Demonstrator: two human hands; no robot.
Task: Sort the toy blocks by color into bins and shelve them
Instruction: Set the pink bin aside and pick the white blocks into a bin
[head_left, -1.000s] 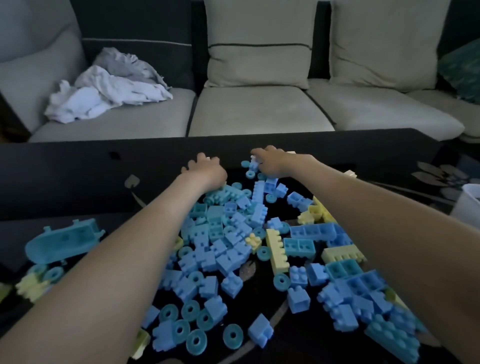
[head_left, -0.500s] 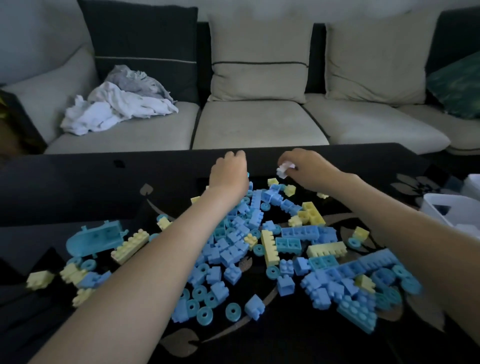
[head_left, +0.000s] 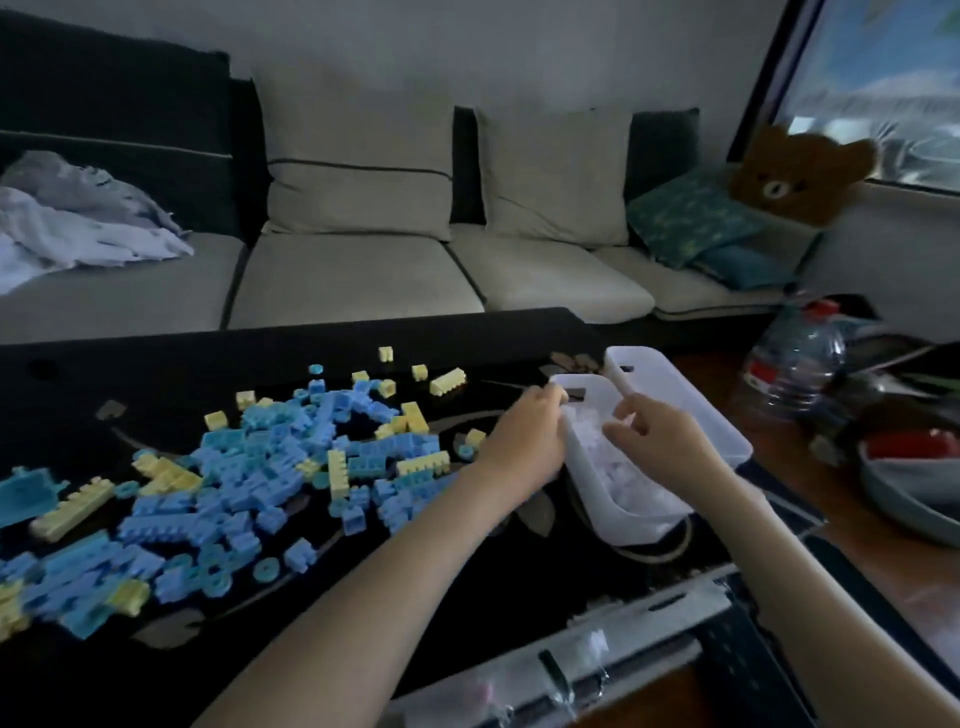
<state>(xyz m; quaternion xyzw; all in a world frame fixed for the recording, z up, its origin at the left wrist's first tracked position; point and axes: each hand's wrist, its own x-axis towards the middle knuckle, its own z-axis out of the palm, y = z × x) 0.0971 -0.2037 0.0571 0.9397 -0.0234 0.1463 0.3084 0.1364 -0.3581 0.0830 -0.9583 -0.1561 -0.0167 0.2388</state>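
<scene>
White blocks (head_left: 621, 470) in translucent bin (head_left: 631, 527); blue-yellow block pile (head_left: 260, 467) spread on table (head_left: 156, 379).

No writing is legible; the red label (head_left: 759, 375) on the plastic bottle (head_left: 795, 358) is blurred.

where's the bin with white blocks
Head view, right of centre: the bin sits on the table, left hand at its left rim, right hand over it.

Two white translucent plastic bins (head_left: 675, 395) are counted at the edge of one black table (head_left: 156, 374). Blue plastic toy blocks (head_left: 249, 467) are heaped past counting, and pale-yellow plastic blocks (head_left: 337, 470) are far fewer. One brown bear plush (head_left: 800, 176), one clear red-capped plastic bottle (head_left: 795, 364) and two teal pillows (head_left: 685, 218) are seen.
</scene>
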